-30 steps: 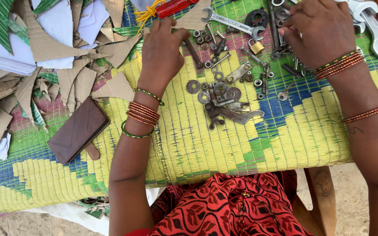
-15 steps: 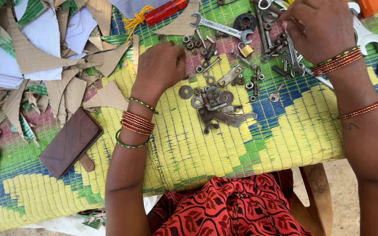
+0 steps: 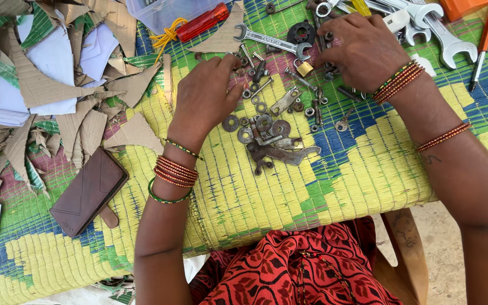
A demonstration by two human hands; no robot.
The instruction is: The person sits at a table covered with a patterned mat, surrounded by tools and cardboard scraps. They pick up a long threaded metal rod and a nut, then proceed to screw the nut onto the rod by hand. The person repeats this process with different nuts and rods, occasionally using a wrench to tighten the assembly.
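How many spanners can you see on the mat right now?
3 at least: one spanner between the hands, above the small metal parts, and two larger spanners top right past the right hand. That hand may hide more.

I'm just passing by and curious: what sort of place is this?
Probably an informal sorting or repair spot: a table under a woven mat strewn with washers and bolts, spanners and cardboard scraps.

I sit at a surface covered by a woven plastic mat (image 3: 323,186) striped yellow, green and blue, in even daylight. Below it, at right, I see bare sandy ground (image 3: 441,254) and a brown chair arm (image 3: 408,248).
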